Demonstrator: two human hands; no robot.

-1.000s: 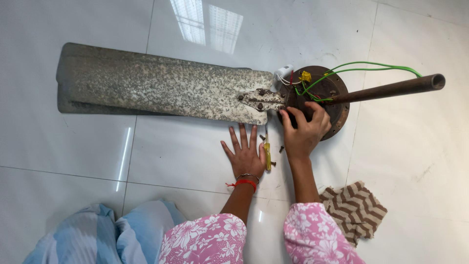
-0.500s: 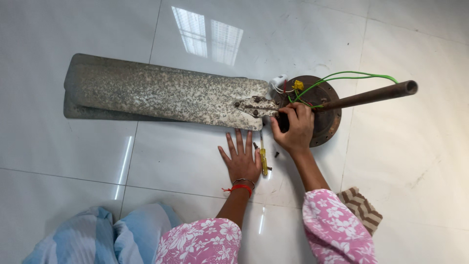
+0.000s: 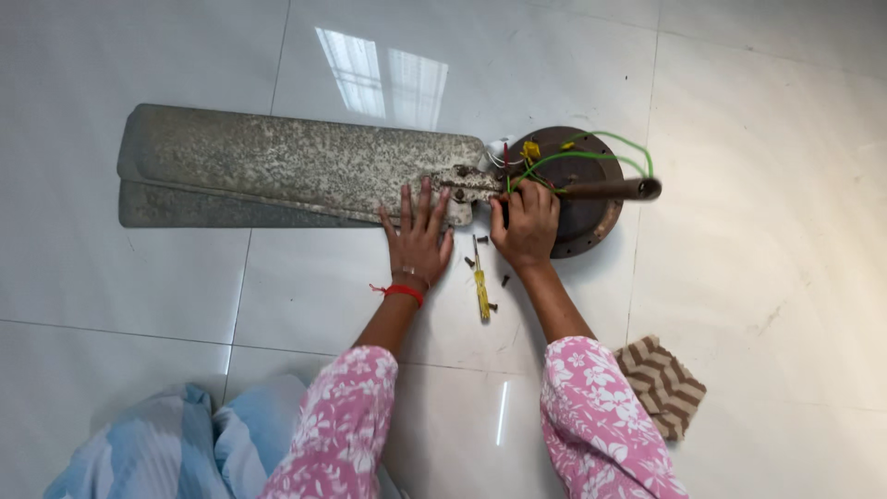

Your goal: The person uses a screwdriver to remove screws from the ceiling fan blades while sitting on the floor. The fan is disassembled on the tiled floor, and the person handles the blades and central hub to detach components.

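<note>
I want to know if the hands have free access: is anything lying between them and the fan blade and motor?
Nothing visible does. The left hand lies flat on the fan blade, and the right hand rests on the motor housing. The yellow screwdriver and loose screws lie on the floor between the wrists.

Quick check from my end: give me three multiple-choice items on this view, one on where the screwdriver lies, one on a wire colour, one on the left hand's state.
1. The yellow screwdriver lies
A. on the fan blade
B. on the floor between the hands
C. on the cloth

2. The long looping wire is
A. green
B. blue
C. black

3. The left hand is
A. fisted
B. gripping a tool
C. flat, fingers spread

Answers: B, it lies on the tile between both wrists; A, a green loop arcs over the motor housing; C, its fingers splay at the blade's edge.
</note>
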